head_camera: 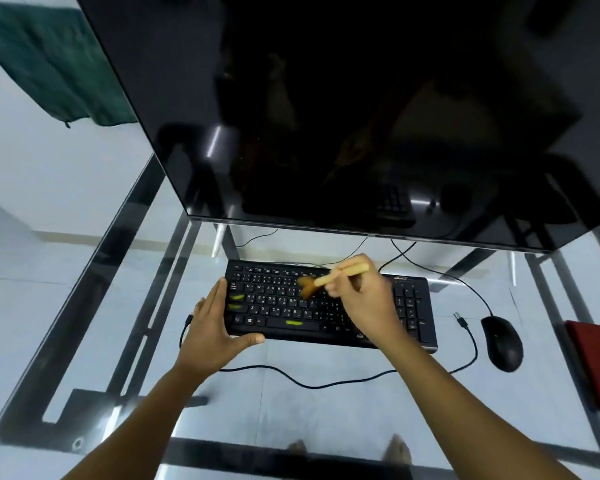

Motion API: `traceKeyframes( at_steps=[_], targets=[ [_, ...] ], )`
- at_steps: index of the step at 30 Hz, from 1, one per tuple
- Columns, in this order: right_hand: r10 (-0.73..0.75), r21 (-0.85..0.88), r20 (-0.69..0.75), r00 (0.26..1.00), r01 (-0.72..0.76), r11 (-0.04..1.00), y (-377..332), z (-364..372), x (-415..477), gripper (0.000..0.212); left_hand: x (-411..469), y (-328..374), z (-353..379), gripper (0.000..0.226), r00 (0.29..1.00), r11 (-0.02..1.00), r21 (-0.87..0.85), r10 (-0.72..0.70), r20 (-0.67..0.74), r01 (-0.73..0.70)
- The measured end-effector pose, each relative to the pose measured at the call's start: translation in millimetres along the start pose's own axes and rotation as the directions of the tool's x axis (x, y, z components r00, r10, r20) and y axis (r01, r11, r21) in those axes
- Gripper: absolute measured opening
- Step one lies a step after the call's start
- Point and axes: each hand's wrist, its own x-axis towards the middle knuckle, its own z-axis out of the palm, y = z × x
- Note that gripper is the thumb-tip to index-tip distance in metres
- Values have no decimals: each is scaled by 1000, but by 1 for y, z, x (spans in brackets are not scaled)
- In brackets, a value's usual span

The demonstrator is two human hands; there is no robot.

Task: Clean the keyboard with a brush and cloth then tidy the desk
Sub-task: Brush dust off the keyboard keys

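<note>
Glass desk (84, 358): brush (326, 279) in closed right grip (368, 299) over keyboard (409, 306).

You are seeing a dark monitor (343, 109) filling the top. A black mouse (502, 342) is lying at right, a green fabric (52, 60) hanging upper left.

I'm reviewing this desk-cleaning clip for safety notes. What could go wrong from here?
1. The right hand sweeps the wooden-handled brush over the black keyboard; dust may simply land on the glass desk top.
2. Only the left hand steadies the keyboard's left end, so a hard stroke could slide it on the glass.
3. The loose black cable loops under the forearms and could snag, possibly tugging the black mouse.
</note>
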Motion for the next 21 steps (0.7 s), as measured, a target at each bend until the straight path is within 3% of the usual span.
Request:
traceKeyframes(
  at_steps=[2,5,6,9,10,12,14,16,17,18,20,21],
  targets=[
    [-8,-32,86,996,10,999,1,6,1,7,-2,-3,2,130,1000,1000,30,2,2,-2],
    [-48,1,-110,993,49,999,-4,10,6,7,-3,-3,4,128,1000,999,37,-11,-5,12],
    [-46,58,-109,993,53,997,-6,14,5,7,-4,-2,4,127,1000,999,51,-12,-9,12],
    [-24,81,125,992,14,997,-12,31,-1,5,-6,-3,6,127,999,995,91,-32,-22,34],
    [-37,43,126,991,31,999,-10,35,-1,4,-7,-3,6,126,999,994,100,-39,-25,41],
    [-59,7,-46,997,59,998,-9,37,4,5,-8,-1,6,126,999,994,104,-34,-26,37],
    [-8,128,-88,996,19,992,-12,37,3,12,-10,2,6,125,999,994,98,-33,-31,36],
    [43,188,143,989,-70,980,-20,45,-4,13,-11,2,6,124,999,994,111,-10,-42,14],
    [39,122,220,975,-67,990,-21,46,-6,12,-11,1,7,123,999,992,124,16,-46,-10],
    [26,96,217,976,-47,994,-20,47,-6,14,-11,0,7,121,998,991,132,34,-47,-28],
    [36,84,8,999,-37,996,-18,42,1,22,-11,-1,8,121,999,991,129,27,-42,-21],
    [58,158,-79,995,-45,986,-19,41,2,21,-11,-1,8,121,999,992,124,16,-41,-11]
  ],
)
